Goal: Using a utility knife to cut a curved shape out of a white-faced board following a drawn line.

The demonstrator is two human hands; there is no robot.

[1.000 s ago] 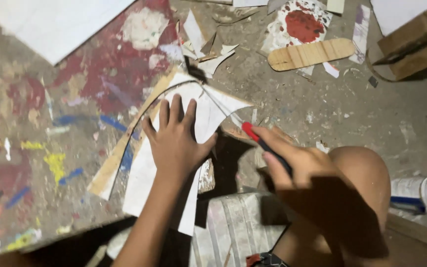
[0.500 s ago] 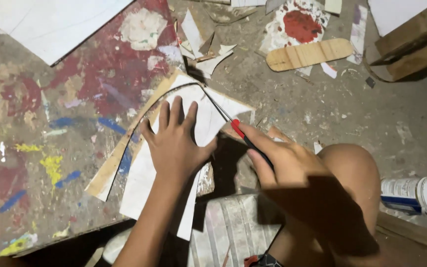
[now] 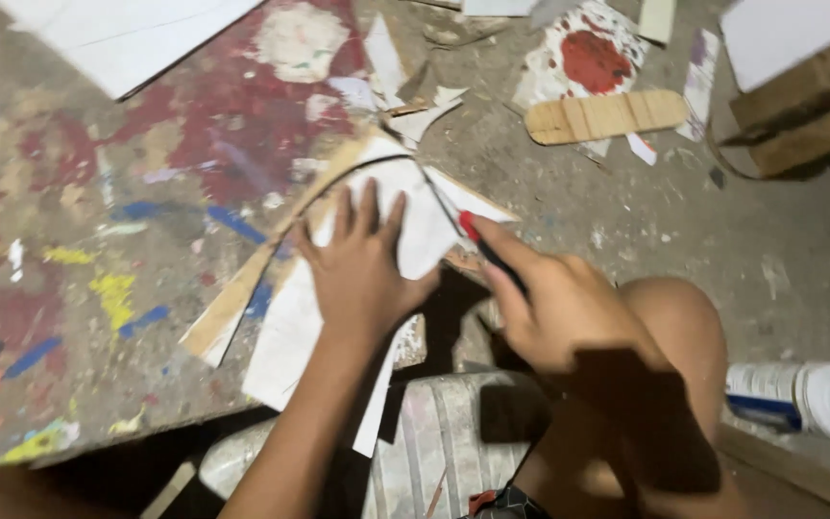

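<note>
My left hand [image 3: 362, 269] lies flat, fingers spread, pressing a white sheet [image 3: 415, 226] down onto a thin board [image 3: 232, 308] on the paint-stained floor. A dark curved line runs across the top of the sheet. My right hand [image 3: 559, 308] grips a red-and-black utility knife [image 3: 480, 242], its thin blade touching the sheet along the right end of that line. My bare knee [image 3: 674, 317] is bent just right of the knife hand.
White offcuts [image 3: 386, 67] and a flat wooden slat [image 3: 607, 115] lie beyond the sheet. A large white board [image 3: 136, 38] is top left, a cardboard stack [image 3: 809, 106] top right. A white jar [image 3: 804, 394] lies on its side at right. A pale stool [image 3: 444, 432] sits below.
My right hand has drawn the knife up and left along the sheet's edge, toward the curved line. My left hand has stayed pressed flat on the sheet.
</note>
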